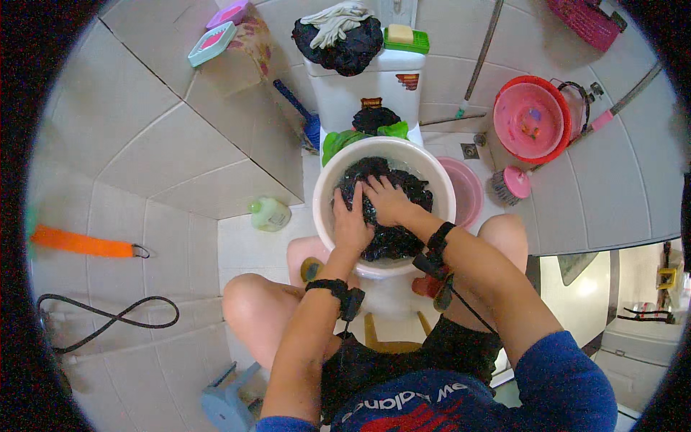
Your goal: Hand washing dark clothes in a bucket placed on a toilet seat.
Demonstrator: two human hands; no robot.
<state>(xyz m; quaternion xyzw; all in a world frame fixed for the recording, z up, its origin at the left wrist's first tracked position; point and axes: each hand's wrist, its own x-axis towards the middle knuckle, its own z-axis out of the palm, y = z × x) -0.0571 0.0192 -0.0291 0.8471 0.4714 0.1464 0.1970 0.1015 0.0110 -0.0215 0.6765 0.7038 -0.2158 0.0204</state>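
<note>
A white plastic basin (319,216) stands in front of me between my knees, holding water and wet black cloth (397,243). My left hand (352,218) lies on the cloth at the basin's left side, fingers spread and pointing away from me. My right hand (387,201) presses flat on the cloth just to the right, its fingers apart and angled to the left. The two hands are close together, and neither visibly grips the cloth. What lies beneath my palms is hidden. Each wrist bears a black strap with a small device.
Behind the basin is a white toilet (367,86) with black cloth and green soap dish (418,42) on top. A pink basin (467,191) and pink brush (513,183) sit right; a green bottle (271,214) stands left. Red and pink basins (532,120) are at the right wall.
</note>
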